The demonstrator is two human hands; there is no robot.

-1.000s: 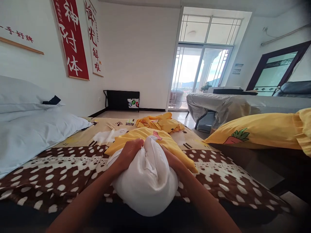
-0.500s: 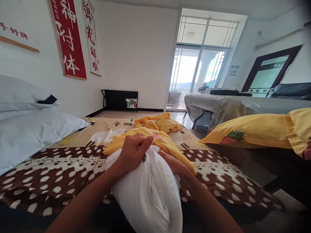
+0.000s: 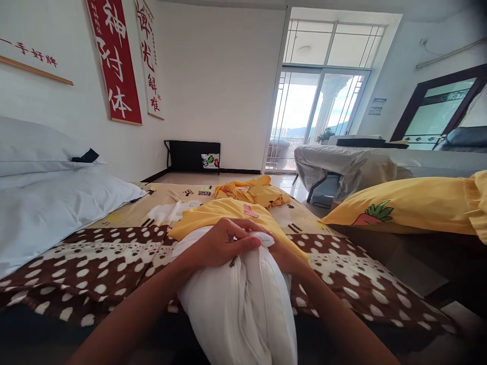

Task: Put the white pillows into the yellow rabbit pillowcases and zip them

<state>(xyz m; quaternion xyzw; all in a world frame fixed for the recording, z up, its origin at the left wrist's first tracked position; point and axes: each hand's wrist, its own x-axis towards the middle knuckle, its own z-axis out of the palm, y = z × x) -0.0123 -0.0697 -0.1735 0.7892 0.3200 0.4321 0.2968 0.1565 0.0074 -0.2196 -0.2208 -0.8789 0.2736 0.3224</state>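
Observation:
A white pillow point(image 3: 243, 304) stands on end between my arms at the near edge of the bed. My left hand point(image 3: 222, 246) grips its bunched top, fingers curled over the fabric. My right hand point(image 3: 283, 253) is mostly hidden behind the pillow's top and presses against it; its fingers do not show. A yellow pillowcase point(image 3: 228, 213) with a cartoon print lies flat just beyond the pillow, touching its far side.
The bed has a brown sheet with white dots point(image 3: 95, 263). Two white pillows point(image 3: 45, 203) are stacked at the left, a crumpled yellow cloth point(image 3: 251, 191) lies further back, and a yellow carrot-print pillow point(image 3: 403, 208) sits at the right. A covered table point(image 3: 342, 165) stands near the balcony door.
My left hand moved from the pillow's left side up over its top and now clutches the gathered fabric. The pillow stands taller and narrower; my right hand slipped further behind it.

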